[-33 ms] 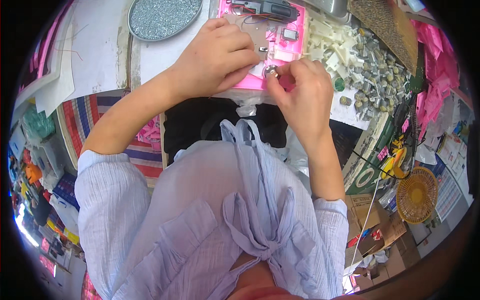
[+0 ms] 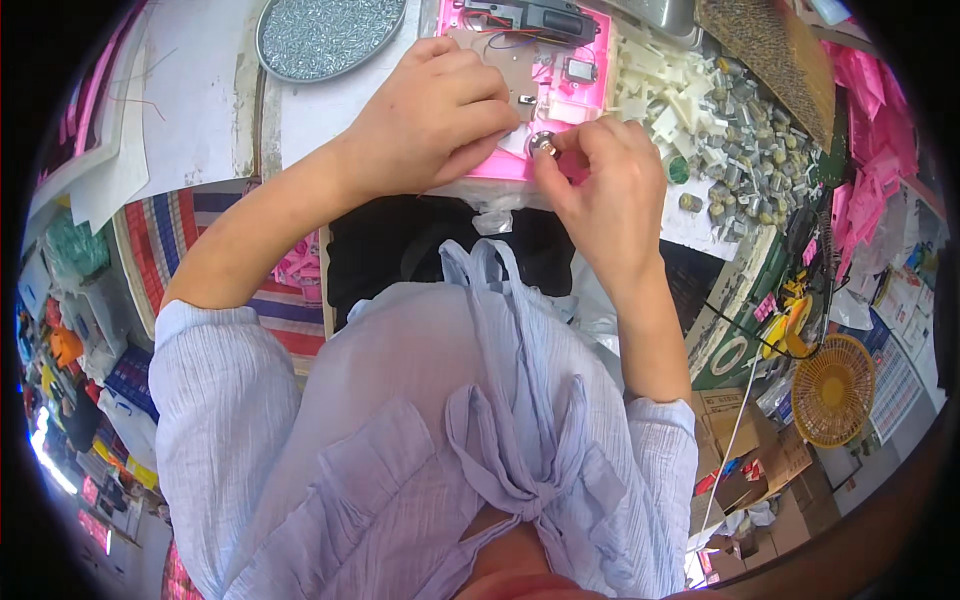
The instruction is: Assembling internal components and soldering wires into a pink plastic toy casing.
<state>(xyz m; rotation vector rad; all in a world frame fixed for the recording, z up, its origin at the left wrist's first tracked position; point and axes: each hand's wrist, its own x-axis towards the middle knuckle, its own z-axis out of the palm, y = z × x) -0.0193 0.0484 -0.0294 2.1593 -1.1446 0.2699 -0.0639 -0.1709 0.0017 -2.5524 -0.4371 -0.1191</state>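
A pink plastic housing (image 2: pixel 603 75) lies at the table's near edge, fitted with a black module (image 2: pixel 545 20), thin wires, a small silver motor-like part (image 2: pixel 580 69) and a white block (image 2: pixel 570 111). Over its lower right corner, my right hand (image 2: pixel 615 175) pinches a small round silver metal part (image 2: pixel 542 143) between thumb and index finger. My left hand (image 2: pixel 440 115) rests over the left side of the housing, fingers curled together with the tips pressed down near its middle. Whatever those fingertips hold, if anything, is hidden.
At the upper left stands a round dish of small screws (image 2: pixel 325 35). White plastic pieces (image 2: pixel 655 85) and a heap of small metal motor-like cylinders (image 2: pixel 765 150) spread to the right, beside brown cardboard (image 2: pixel 775 60). Pink parts (image 2: pixel 865 150) and an orange-brown basket (image 2: pixel 833 390) lie farther right.
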